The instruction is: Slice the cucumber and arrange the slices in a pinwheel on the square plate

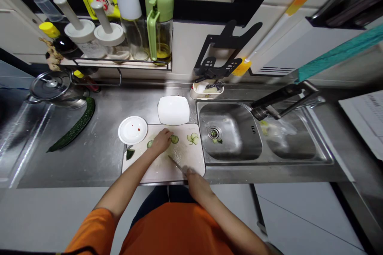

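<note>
A white cutting board lies on the steel counter in front of me. My left hand is curled over a piece of cucumber on the board, fingers closed on it. My right hand grips a knife at the board's near right corner, its blade pointing toward my left hand. Cut cucumber slices lie at the board's far right, and a dark cucumber end piece sits at its left edge.
A round white plate and a square white dish stand beyond the board. A whole cucumber lies left on the counter beside a pot lid. The double sink is right, with faucet. A bottle rack lines the wall.
</note>
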`<state>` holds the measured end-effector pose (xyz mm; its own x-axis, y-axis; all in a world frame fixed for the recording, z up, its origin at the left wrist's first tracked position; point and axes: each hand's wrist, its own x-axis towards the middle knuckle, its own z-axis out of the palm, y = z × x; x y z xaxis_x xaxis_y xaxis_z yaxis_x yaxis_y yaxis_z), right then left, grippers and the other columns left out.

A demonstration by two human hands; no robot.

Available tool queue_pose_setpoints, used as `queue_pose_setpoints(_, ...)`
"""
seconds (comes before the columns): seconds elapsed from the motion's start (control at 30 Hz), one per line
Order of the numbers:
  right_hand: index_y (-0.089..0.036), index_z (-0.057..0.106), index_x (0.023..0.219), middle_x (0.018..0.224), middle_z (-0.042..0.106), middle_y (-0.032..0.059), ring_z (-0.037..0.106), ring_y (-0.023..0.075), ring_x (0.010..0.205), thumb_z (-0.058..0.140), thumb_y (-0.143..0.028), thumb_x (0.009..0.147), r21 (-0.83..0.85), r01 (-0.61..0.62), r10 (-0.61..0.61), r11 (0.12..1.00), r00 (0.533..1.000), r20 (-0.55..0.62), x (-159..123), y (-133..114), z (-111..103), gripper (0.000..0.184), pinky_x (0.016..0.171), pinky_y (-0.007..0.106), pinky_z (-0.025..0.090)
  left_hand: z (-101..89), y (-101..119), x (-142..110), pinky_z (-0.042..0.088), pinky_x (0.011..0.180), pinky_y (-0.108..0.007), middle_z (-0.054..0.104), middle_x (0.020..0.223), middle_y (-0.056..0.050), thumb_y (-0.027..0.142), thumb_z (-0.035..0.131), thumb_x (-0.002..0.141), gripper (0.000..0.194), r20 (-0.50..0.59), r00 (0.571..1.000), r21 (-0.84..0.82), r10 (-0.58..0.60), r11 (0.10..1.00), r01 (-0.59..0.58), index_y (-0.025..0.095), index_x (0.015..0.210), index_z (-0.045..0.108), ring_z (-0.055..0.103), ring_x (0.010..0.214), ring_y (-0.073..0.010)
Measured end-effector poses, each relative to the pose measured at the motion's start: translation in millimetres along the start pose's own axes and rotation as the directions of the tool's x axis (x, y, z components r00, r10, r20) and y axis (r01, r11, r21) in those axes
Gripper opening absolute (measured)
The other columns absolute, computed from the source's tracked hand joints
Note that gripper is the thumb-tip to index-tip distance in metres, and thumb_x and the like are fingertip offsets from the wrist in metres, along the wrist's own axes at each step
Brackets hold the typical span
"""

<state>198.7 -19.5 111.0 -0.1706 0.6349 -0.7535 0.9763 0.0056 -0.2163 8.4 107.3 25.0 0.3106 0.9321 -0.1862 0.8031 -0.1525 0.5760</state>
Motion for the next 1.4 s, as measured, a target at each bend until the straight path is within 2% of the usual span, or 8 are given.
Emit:
queue_pose_setpoints(0.33,-0.009,0.043,0.134,0.107,0.065,0.0182,0.062,0.0244,0.106,0.035,0.006,0.078,0.006,0.004,-0.004,1.000,1.000,0.010,0,0,0,0.059,0.080,0.031,0.050,-7.0,4,3,0.042,0.085,-0.030,0.060,0.098,-0.007,0.010,0.051,0.078,0.025,0.000,1.000,-0.077,-0.020,0.997,0.020,0.017,0.098,0.065,0.055,0.095,-0.0194)
queue_pose_setpoints(0.6,-0.009,0.043,0.134,0.107,0.066,0.0171,0.061,0.0233,0.107,0.032,0.008,0.076,0.010,0.010,-0.010,1.000,1.000,0.005,1,2,2,0.061,0.080,0.029,0.050,-16.6,8,0,0.038,0.066,-0.026,0.063,0.077,-0.002,0.016,0.055,0.079,0.011,0.009,0.995,-0.127,-0.101,0.987,0.101,0.018,0.083,0.064,0.055,0.072,-0.0152)
queue_pose_setpoints(0.97,-0.011,0.043,0.134,0.104,0.067,0.0159,0.064,0.0233,0.100,0.035,0.006,0.078,0.009,-0.001,0.000,1.000,1.000,0.017,1,2,2,0.059,0.076,0.028,0.050,-23.0,11,-7,0.037,0.062,-0.024,0.065,0.078,-0.002,0.020,0.057,0.079,0.009,0.010,0.977,-0.235,-0.212,0.949,0.208,0.019,0.081,0.065,0.055,0.069,-0.0133)
queue_pose_setpoints(1.1,-0.010,0.044,0.133,0.107,0.066,0.0161,0.063,0.0230,0.104,0.034,0.007,0.077,0.014,0.013,-0.013,1.000,1.000,0.000,1,2,3,0.060,0.079,0.028,0.049,-24.4,12,-9,0.038,0.062,-0.023,0.064,0.076,-0.001,0.023,0.055,0.080,0.011,0.017,0.968,-0.254,-0.252,0.935,0.248,0.019,0.083,0.065,0.055,0.069,-0.0134)
queue_pose_setpoints(1.4,-0.011,0.043,0.134,0.108,0.065,0.0158,0.061,0.0221,0.106,0.033,0.007,0.076,0.017,0.024,-0.024,1.000,1.000,-0.005,3,5,6,0.061,0.081,0.028,0.048,-22.9,7,-11,0.038,0.062,-0.022,0.062,0.072,0.001,0.025,0.056,0.081,0.012,0.001,0.964,-0.299,-0.267,0.919,0.255,0.020,0.086,0.065,0.053,0.067,-0.0118)
